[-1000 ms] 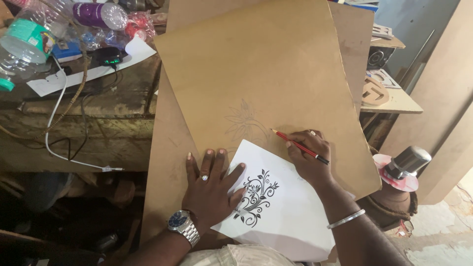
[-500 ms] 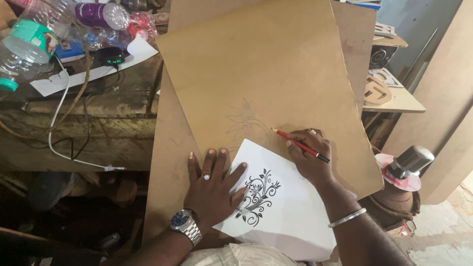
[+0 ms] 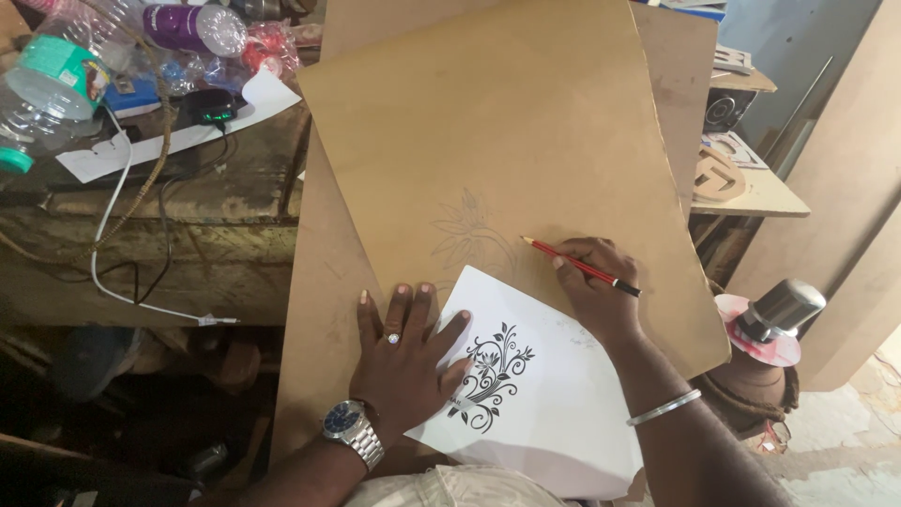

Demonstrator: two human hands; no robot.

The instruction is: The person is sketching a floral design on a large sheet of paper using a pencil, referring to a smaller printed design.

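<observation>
R hand fingers pinched round a thin red pencil w/ black end, gripping it near mid-shaft; sharpened tip points up-left and sits on or just above the top board, right beside a faint pencilled flower sketch. Can't tell if tip actually touches. Plain silver bangle on R wrist.

L hand fingers loose and spread flat, holding nothing; palm pressed down, thumb and part of palm on the left edge of a white paper sheet w/ black floral scroll print, other fingertips on the board. Ring w/ pale stone on one finger, silver metal wristwatch w/ blue dial on L wrist.

Paper lies tilted across the lower edge of a large tan flat fibreboard panel, which rests skewed on a second, slightly browner board of same kind under it.

Further out, left: worn wooden workbench carrying clear plastic bottles, a purple-capped container, a white paper strip, a white cable hanging over the edge.

Right: shelf w/ cut wooden shapes, a grey metal cylinder on a pink-white round disc, tall boards leaning at frame edge.
</observation>
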